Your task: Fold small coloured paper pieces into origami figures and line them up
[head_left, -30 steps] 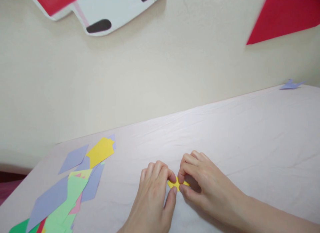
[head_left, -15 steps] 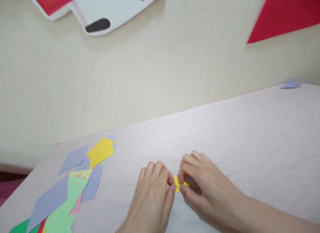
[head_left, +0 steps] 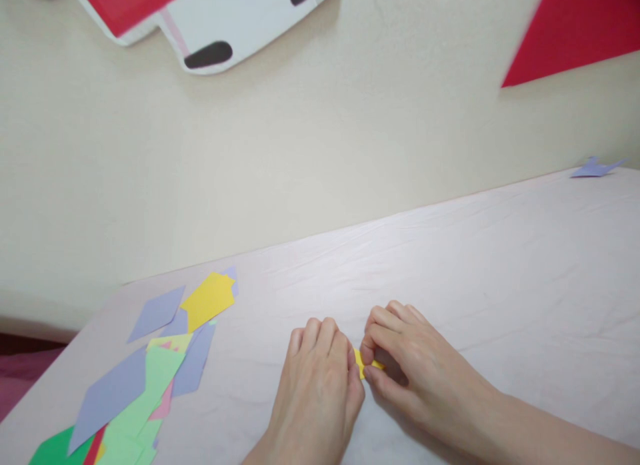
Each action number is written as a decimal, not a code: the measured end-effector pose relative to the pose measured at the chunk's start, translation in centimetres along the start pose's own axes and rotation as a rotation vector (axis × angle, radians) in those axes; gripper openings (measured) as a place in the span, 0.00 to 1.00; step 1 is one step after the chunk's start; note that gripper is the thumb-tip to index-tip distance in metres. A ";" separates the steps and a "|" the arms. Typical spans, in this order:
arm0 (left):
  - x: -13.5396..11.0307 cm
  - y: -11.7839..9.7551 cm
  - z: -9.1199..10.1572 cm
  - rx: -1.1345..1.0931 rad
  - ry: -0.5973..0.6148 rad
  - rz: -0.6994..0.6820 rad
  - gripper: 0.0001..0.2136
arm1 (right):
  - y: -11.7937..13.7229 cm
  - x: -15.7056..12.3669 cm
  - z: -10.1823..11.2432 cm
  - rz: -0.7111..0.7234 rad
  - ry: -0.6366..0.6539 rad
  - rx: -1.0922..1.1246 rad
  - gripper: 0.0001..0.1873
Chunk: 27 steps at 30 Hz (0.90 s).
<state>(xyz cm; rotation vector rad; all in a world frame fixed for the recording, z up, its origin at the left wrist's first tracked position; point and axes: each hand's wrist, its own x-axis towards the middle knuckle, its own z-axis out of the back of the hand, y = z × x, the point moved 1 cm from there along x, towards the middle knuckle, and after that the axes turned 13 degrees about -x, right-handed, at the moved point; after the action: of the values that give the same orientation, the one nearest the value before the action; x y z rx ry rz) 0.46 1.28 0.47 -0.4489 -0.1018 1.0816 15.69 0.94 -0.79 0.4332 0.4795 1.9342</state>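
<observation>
**Head view.** Both of your hands rest low on the worktop [head_left: 500, 265], a flat surface under a pale, creased cloth, and meet near its front edge. Your left hand [head_left: 320, 378] lies knuckles up with the fingers curled under. Its fingertips and thumb press together on the left end of the small folded piece of yellow paper [head_left: 361, 362]. Your right hand [head_left: 415, 372] pinches the right end of the same piece between thumb and forefinger, with the other fingers tucked behind. The two hands are together, almost touching, and both are clamped on the paper. Only a narrow yellow strip shows between them, lying on the cloth or just above it. You cannot tell which.

**Progress, as a judgement.** The yellow paper looks far smaller than the flat sheets nearby, so several folds appear to be made already. The grip suggests a crease being pressed or tightened. The finished form is hidden by the fingers, so the number of folds left cannot be read.

**Surroundings.** At the left of the worktop lies a loose pile of flat coloured paper cut-outs [head_left: 145, 385] in lavender, light green, yellow, pink and red, well apart from your hands and untouched. A small lavender folded paper figure [head_left: 595, 167] sits at the far right edge against the cream wall [head_left: 300, 172]. On the wall hang a red paper triangle [head_left: 575, 32] and a white cut-out with red and black patches [head_left: 215, 18].
</observation>
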 end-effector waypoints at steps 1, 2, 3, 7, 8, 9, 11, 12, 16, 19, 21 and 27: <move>0.0 0.1 -0.1 -0.009 -0.003 -0.009 0.10 | 0.0 0.0 0.0 -0.001 0.001 -0.002 0.09; -0.1 0.2 -0.3 -0.030 -0.011 -0.022 0.09 | 0.0 0.0 0.0 -0.001 0.002 -0.003 0.09; -0.2 0.3 -0.4 -0.066 -0.024 -0.037 0.08 | 0.0 0.0 0.0 0.000 0.003 -0.004 0.09; -0.8 1.1 -0.5 -0.269 -0.040 -0.110 0.09 | 0.0 -0.1 0.0 0.011 0.003 -0.001 0.08; -0.9 1.3 -0.4 -0.307 -0.028 -0.119 0.10 | -0.1 -0.1 0.0 0.012 0.002 -0.001 0.08; -0.9 1.5 -0.3 -0.336 -0.017 -0.122 0.10 | -0.1 -0.1 0.0 0.013 0.000 0.000 0.08; -0.9 1.7 0.0 -0.378 -0.001 -0.121 0.10 | -0.2 -0.2 -0.1 0.016 -0.007 0.002 0.08; -0.8 1.8 0.1 -0.391 0.003 -0.120 0.09 | -0.1 -0.2 -0.1 0.019 -0.011 0.003 0.07; -0.7 1.9 0.1 -0.387 -0.012 -0.120 0.09 | 0.2 0.0 -0.3 0.009 -0.045 -0.029 0.06; -0.6 1.9 -0.1 -0.374 -0.028 -0.117 0.09 | 0.5 0.1 -0.6 -0.009 -0.073 -0.068 0.06; -0.6 1.9 -0.2 -0.368 -0.033 -0.114 0.09 | 0.7 0.1 -0.8 -0.009 -0.088 -0.083 0.06; -0.6 1.7 -0.2 -0.353 -0.038 -0.111 0.09 | 0.8 0.2 -1.1 -0.014 -0.081 -0.122 0.07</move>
<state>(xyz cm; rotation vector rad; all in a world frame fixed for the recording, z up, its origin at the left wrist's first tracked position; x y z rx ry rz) -1.18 1.34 -0.29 -0.7308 -0.3506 0.9650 14.44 0.72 -1.28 0.4260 0.3098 1.9124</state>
